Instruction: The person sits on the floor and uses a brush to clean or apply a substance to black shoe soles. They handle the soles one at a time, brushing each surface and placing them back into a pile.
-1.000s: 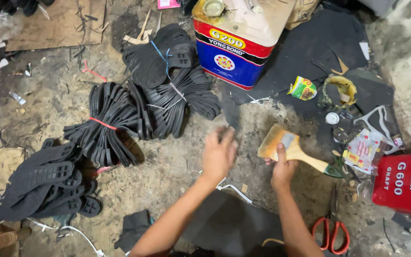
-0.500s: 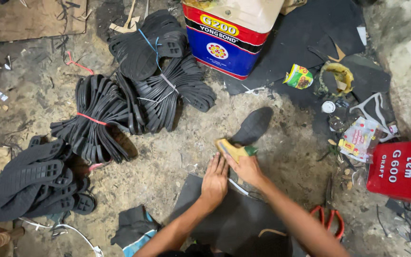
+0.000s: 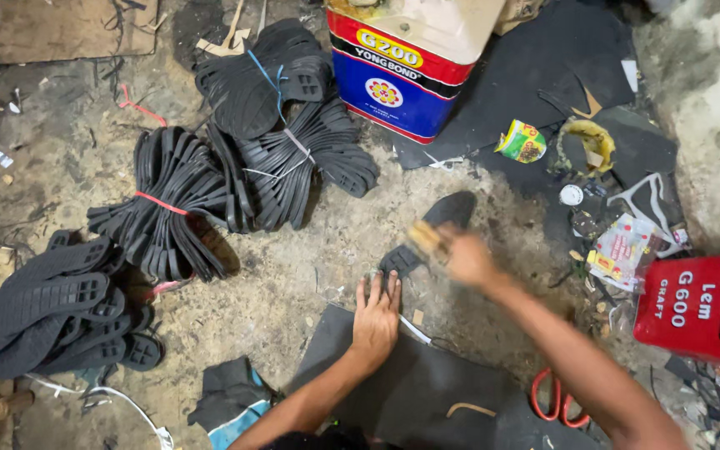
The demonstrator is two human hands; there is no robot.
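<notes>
The step in hand appears to be brushing adhesive onto a black shoe sole (image 3: 431, 233) that lies on the dirt floor (image 3: 293, 275), just in front of the person.

**Position of the hands.** The left hand (image 3: 377, 312) lies flat, fingers extended and slightly spread, pressing the heel end of the sole against the floor. The right hand (image 3: 468, 260) is motion-blurred; it appears closed around the handle of a wooden brush (image 3: 427, 237) over the middle of the sole, though the exact grip cannot be made out.

**Recommended technique.**
- Hold the left hand firm on the heel end so the sole does not slide under the stroke.
- Work the brush away from the holding fingers, toward the toe.
- Keep the coat thin and even, and carry it to the edges.
- Keep the left fingertips clear of the wetted area.

**Surroundings.** The large red, blue and white glue can (image 3: 406, 62) stands beyond the sole, within reach for reloading the brush. Tied bundles of black soles (image 3: 210, 192) lie to the left, with a loose pile of soles (image 3: 52, 308) further left. Red-handled scissors (image 3: 552, 396) lie near the right forearm, and a red box (image 3: 702, 308) sits at the right edge. A dark rubber sheet (image 3: 410, 392) lies beneath the left forearm.
</notes>
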